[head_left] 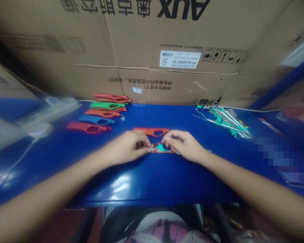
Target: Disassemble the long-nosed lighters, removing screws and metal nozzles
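Both hands meet at a red shell half (162, 151) lying on the blue table, with a green part (162, 147) and thin wires inside it. My left hand (133, 145) pinches at the shell's left end, fingers closed on something too small to make out. At the right end, my right hand (182, 143) has its thumb and fingertips pressed together by the green part; what they grip is hidden. Just beyond the hands lies another red shell half (154, 132) with an oval opening.
Several red, green, orange and blue shells (98, 120) are stacked at the back left. Metal rods with green parts (225, 121) lie at the back right. Clear plastic trays (50, 109) are on the left; a cardboard box (142, 44) stands behind the blue table (131, 185).
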`<state>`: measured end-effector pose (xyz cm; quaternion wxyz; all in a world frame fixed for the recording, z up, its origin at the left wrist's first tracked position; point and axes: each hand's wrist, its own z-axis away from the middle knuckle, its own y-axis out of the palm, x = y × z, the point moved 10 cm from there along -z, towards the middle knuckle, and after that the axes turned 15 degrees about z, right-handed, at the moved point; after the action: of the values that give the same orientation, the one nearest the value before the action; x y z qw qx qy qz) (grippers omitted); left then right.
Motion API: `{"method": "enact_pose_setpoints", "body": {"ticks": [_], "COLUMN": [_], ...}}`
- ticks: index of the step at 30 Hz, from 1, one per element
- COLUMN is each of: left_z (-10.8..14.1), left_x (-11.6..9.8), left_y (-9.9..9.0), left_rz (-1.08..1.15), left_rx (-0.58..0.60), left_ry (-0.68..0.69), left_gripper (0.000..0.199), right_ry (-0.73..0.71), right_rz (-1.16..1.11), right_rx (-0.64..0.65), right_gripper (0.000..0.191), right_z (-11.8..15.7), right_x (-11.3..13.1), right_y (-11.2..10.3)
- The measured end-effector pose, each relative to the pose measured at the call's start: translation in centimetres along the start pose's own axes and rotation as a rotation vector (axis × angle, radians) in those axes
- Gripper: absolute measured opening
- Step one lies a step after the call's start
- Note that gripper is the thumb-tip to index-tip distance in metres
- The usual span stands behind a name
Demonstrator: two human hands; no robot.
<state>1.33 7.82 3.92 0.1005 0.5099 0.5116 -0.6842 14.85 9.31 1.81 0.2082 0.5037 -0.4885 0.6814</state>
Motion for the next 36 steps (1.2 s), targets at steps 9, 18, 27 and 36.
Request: {"method": "enact_pose_setpoints", "body": {"ticks": [9,18,27,36], "left_z": [0.0,0.5,0.6,0.4], "left_x": [-0.6,-0.5,-0.7,-0.4], "left_y": [-0.6,-0.2,-0.2,0.0], "left_rz": [-0.051,-0.085,-0.096,-0.09], "left_rx": [-0.003,0.083,0.084,0.09], "left_ry": [0.053,0.086,0.135,0.107], "left_gripper": [0.012,0.017,0.013,0.013], "right_ry": [-0.398,-0.728,-0.736,-0.745], "right_rz": [0.493,1.083,1.249,1.245], "right_rx": [-0.13,0.147,0.205,0.21], "right_gripper": [0.019,0.044,0.047,0.044], "right_z": [1.3,3.4,3.4,3.5], "right_x": [3.6,4.1,4.0,4.1], "right_y": [-0.7,3.3,4.0,4.2]}}
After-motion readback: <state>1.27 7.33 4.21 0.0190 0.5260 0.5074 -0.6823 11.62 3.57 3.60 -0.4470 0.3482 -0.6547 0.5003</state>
